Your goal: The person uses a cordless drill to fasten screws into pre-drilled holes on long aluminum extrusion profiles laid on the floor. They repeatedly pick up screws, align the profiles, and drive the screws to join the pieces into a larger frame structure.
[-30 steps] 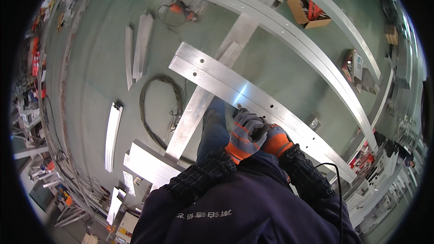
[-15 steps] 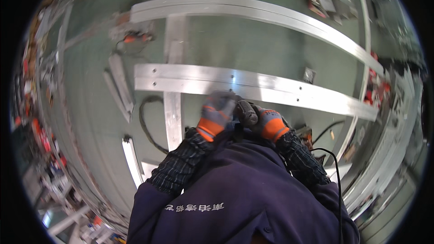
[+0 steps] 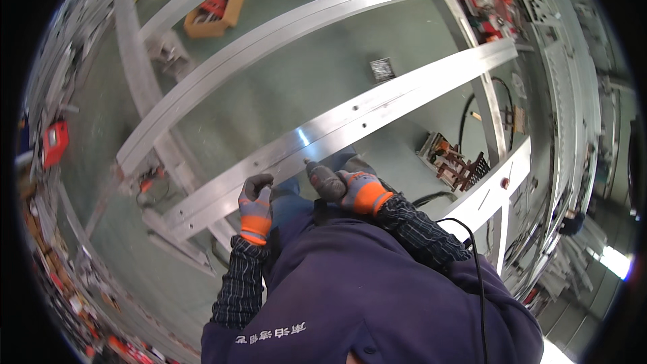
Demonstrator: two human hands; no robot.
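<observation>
My right hand (image 3: 364, 193), in a grey and orange glove, grips a dark cordless drill (image 3: 325, 180). The drill's tip points up and left toward the near silver metal beam (image 3: 418, 92), and a bright light spot shows on the beam. Dark holes in pairs run along this beam. At the beam's near edge, toward its left end, my gloved left hand (image 3: 256, 203) is curled closed. Whatever its fingers hold, if anything, is hidden.
A second long beam (image 3: 269, 35) lies farther off, across supporting rails (image 3: 490, 113). A small packet (image 3: 381, 69) sits between the beams. Beyond are a cardboard box (image 3: 237, 8) with red items and a red case (image 3: 55, 143). A black cord (image 3: 477, 276) hangs over my right side.
The view has swung round, so the beams now slant up to the right. My left hand has parted from the drill and is farther left; the drill stays in my right hand.
</observation>
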